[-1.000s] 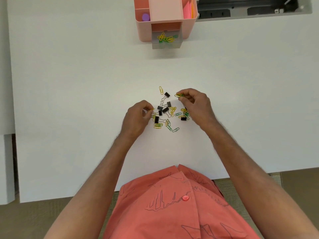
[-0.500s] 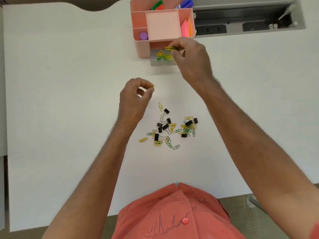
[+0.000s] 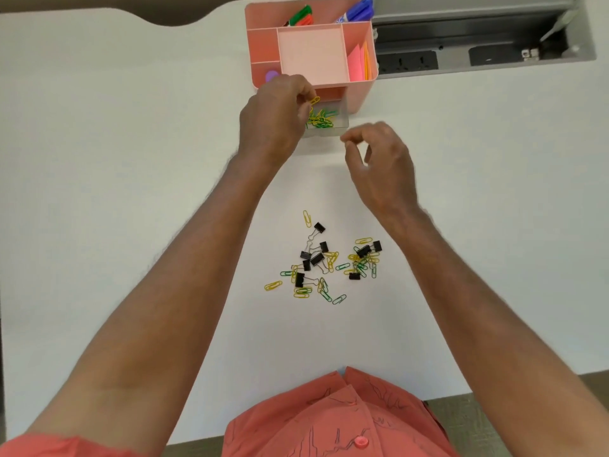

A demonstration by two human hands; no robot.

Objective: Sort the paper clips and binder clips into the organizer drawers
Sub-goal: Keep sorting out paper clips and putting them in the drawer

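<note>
Pinching a yellow clip (image 3: 314, 100) over the drawer (image 3: 326, 122), your left hand (image 3: 276, 117) could overshoot; right hand (image 3: 379, 159) empty, fingers curled.

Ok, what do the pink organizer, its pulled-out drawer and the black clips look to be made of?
The pink desk organizer looks like moulded plastic: matte, uniform colour, thin straight walls. The clear pulled-out drawer seems transparent plastic, since the yellow and green paper clips show through its wall. The black binder clips appear to be dark-coated metal with bare silvery wire handles, though they are small here.
</note>
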